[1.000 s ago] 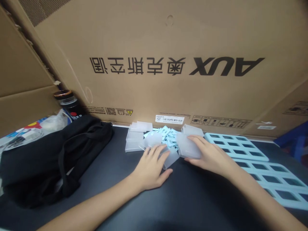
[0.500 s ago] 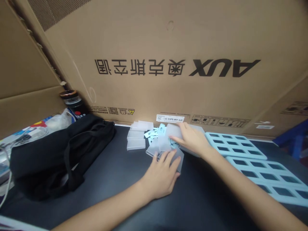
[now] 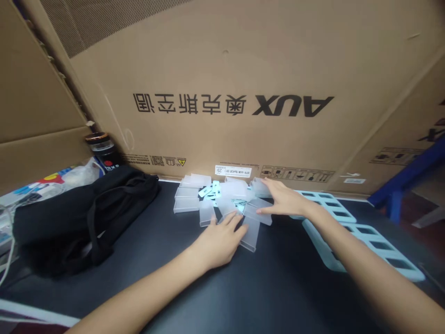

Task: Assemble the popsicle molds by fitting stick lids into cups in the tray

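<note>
Left hand (image 3: pixel 219 242) palm-down, at frosted cases (image 3: pixel 233 189); right hand (image 3: pixel 288 200) outstretched, half-spread

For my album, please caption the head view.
Left hand and right hand at frosted cases and light-blue pieces, before a large cardboard box.

A head-worn camera looks forward and down, close over the table (image 3: pixel 264 287), facing the carton (image 3: pixel 215 69) beyond.

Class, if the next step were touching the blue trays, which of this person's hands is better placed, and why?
Probably the right hand: it is nearer the blue trays, and its forearm crosses them in view. The left hand lies farther off, by translucent cases.
</note>
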